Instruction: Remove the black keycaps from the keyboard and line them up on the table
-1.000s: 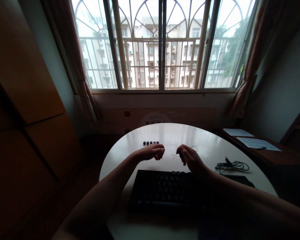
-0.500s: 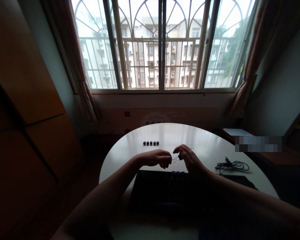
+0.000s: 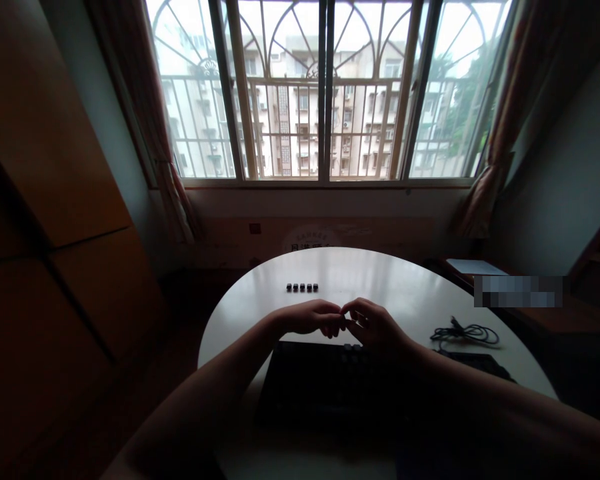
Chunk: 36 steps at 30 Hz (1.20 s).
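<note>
A white, glossy round table [image 3: 405,280] stands before a barred window [image 3: 325,100] of four panels, with apartment blocks visible outside. Two tied-back curtains [image 3: 135,100] flank it, a brown wooden cabinet [image 3: 80,147] rises at the left, and a low side table [image 3: 575,319] at the right bears a sheet of paper [image 3: 475,267] (a pixelated patch covers the spot beside it). Below the sill runs a printed board [image 3: 220,233], its characters partly cut off by the table's far edge.

One black keyboard [image 3: 320,387] lies on the near part of the table, sunk in shadow. The right forearm [image 3: 480,390] crosses over its right part, and the left forearm [image 3: 245,357] passes by its left edge. Farther right are one loosely coiled cable [image 3: 465,332] and one flat dark object [image 3: 480,362], too dim to identify.

Five black keycaps [image 3: 302,288] sit in a row beyond the hands. The left hand [image 3: 323,318] is loosely curled; the right hand [image 3: 373,323] is half closed, thumb and forefinger bent. Their fingertips meet just above the keyboard's rear edge, and whether either grips anything I cannot tell.
</note>
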Tool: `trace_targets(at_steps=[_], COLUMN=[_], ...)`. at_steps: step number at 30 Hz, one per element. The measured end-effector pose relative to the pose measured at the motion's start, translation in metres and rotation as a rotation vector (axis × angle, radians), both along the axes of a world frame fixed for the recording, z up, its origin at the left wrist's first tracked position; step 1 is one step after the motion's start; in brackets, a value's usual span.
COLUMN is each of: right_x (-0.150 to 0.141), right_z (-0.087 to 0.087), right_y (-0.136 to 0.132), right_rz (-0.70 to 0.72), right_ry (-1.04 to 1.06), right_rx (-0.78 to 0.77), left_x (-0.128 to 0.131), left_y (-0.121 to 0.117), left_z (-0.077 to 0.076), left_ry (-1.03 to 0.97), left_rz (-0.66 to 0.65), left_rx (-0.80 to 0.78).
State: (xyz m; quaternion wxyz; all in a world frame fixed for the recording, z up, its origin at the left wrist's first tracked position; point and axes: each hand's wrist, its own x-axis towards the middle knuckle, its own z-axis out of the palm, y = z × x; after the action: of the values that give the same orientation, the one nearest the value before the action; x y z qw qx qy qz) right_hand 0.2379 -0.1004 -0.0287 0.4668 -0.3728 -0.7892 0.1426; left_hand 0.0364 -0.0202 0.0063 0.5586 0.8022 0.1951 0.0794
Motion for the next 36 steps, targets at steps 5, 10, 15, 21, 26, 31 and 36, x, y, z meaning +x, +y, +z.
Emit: trace_targets(at_steps=[5, 10, 15, 21, 26, 31, 36], right_x=[0.001, 0.001, 0.001, 0.004, 0.003, 0.003, 0.004], right_z=[0.000, 0.000, 0.000, 0.001, 0.004, 0.003, 0.003], right_y=[0.002, 0.004, 0.005, 0.007, 0.006, 0.007, 0.007], right_rz=[-0.051, -0.076, -0.105, -0.115, -0.135, -0.104, -0.111], right_ry=[-0.033, -0.056, -0.069, -0.129, -0.147, -0.127, -0.166], right_rx=[-0.021, -0.010, -0.007, -0.042, -0.057, -0.090, -0.091], left_x=[0.000, 0.001, -0.002, -0.003, -0.001, 0.001, 0.002], left_y=[0.000, -0.001, 0.001, 0.000, -0.004, 0.001, 0.006], left_z=[-0.001, 0.000, 0.001, 0.003, 0.003, -0.004, -0.010], left_ry=[0.000, 0.004, 0.074, 0.137, 0.136, 0.096, 0.093], left_rz=[0.013, 0.004, 0.045, 0.089, 0.112, 0.114, 0.111], left_rx=[-0.004, 0.001, 0.179, 0.325, 0.368, 0.227, 0.143])
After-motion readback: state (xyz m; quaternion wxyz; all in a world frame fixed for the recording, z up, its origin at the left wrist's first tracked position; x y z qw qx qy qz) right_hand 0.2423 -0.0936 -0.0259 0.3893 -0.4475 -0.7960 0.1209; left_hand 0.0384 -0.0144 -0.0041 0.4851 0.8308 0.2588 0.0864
